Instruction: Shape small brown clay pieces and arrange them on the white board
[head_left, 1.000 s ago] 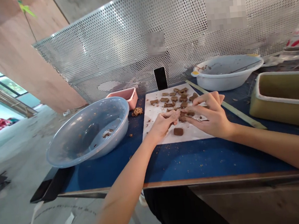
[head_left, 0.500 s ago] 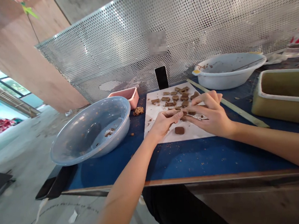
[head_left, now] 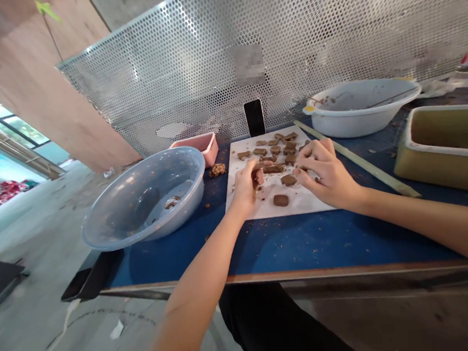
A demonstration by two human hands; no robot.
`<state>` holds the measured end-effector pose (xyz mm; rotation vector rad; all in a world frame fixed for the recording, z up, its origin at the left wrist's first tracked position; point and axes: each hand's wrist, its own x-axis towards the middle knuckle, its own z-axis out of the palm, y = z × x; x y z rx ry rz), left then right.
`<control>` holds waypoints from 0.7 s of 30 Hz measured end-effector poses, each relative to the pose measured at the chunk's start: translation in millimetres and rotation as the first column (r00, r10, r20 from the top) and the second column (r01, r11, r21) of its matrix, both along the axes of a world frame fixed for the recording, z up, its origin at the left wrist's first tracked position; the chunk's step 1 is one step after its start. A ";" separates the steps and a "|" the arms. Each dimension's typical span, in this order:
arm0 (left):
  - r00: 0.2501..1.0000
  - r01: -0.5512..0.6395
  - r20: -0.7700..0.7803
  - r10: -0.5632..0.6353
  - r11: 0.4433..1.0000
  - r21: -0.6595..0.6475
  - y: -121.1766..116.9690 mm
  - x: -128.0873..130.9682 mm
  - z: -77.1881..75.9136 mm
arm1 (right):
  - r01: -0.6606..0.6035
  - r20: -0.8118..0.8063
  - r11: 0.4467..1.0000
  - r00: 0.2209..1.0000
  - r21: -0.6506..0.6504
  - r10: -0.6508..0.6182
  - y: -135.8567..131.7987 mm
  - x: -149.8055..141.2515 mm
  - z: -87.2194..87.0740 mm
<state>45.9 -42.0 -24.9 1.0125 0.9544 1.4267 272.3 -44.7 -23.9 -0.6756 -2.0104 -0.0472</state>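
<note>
Many brown pieces [head_left: 275, 150] look shaped; one lumpy piece [head_left: 288, 180] looks unfinished.
It sits on the white board [head_left: 302, 201] between the left hand [head_left: 246, 188] and right hand [head_left: 325, 173], both loosely curled; I can't tell if they hold anything.

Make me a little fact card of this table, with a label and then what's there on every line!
Table: blue, sprinkled with crumbs
Middle: white board with many brown pieces
Hands: left hand and right hand, over the board; grip unclear
Between hands: rough brown piece
Nearest person: rounded brown block
Left: blue basin, pink box
Behind: upright phone
Right: pale stick, white basin, green box
</note>
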 end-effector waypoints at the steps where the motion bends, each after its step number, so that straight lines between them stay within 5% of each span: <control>1: 0.999 -0.028 0.027 0.029 1.000 -0.005 1.2 -1.6 0.2 | -0.008 0.000 1.000 1.000 0.009 0.008 0.2 -0.6 -0.4; 21: 0.968 -0.184 0.179 0.179 0.983 0.013 2.3 -13.2 10.6 | -0.054 0.032 0.999 0.998 0.001 0.054 1.6 -5.3 -9.0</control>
